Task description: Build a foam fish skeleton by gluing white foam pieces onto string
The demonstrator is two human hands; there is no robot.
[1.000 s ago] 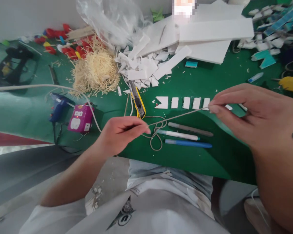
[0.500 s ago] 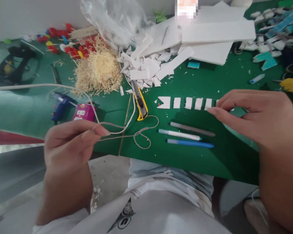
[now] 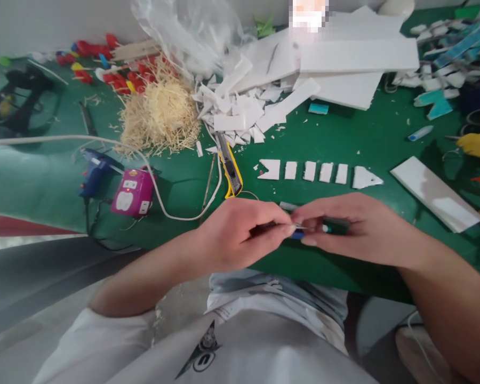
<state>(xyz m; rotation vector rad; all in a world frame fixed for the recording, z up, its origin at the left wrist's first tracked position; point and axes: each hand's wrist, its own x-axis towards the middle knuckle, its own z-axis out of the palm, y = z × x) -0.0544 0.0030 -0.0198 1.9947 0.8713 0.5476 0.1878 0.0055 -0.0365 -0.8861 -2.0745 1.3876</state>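
Note:
My left hand (image 3: 244, 232) and my right hand (image 3: 356, 229) meet over the front of the green table, fingertips touching. Both are closed in a pinch on a thin, pale string (image 3: 303, 228), of which only a short bit shows between the fingers. Another stretch of the string (image 3: 250, 194) emerges above my left hand. Beneath my hands lie pens, mostly covered; one grey pen (image 3: 288, 206) peeks out. Just beyond them is a row of white foam pieces: a notched tail-like piece (image 3: 272, 169), several small rectangles (image 3: 326, 172) and a pointed piece with a hole (image 3: 366, 177).
A yellow utility knife (image 3: 231, 168) lies left of the row. Further left are a pink power adapter (image 3: 133, 194) with a white cord, a blue glue gun (image 3: 96, 173) and a pile of wooden sticks (image 3: 168, 109). Foam scraps (image 3: 240, 109) and sheets (image 3: 356, 53) fill the back; a foam strip (image 3: 436, 194) lies right.
My left hand has moved right with the string, and my right hand has come left and down from the pointed foam piece. They now meet over the pens.

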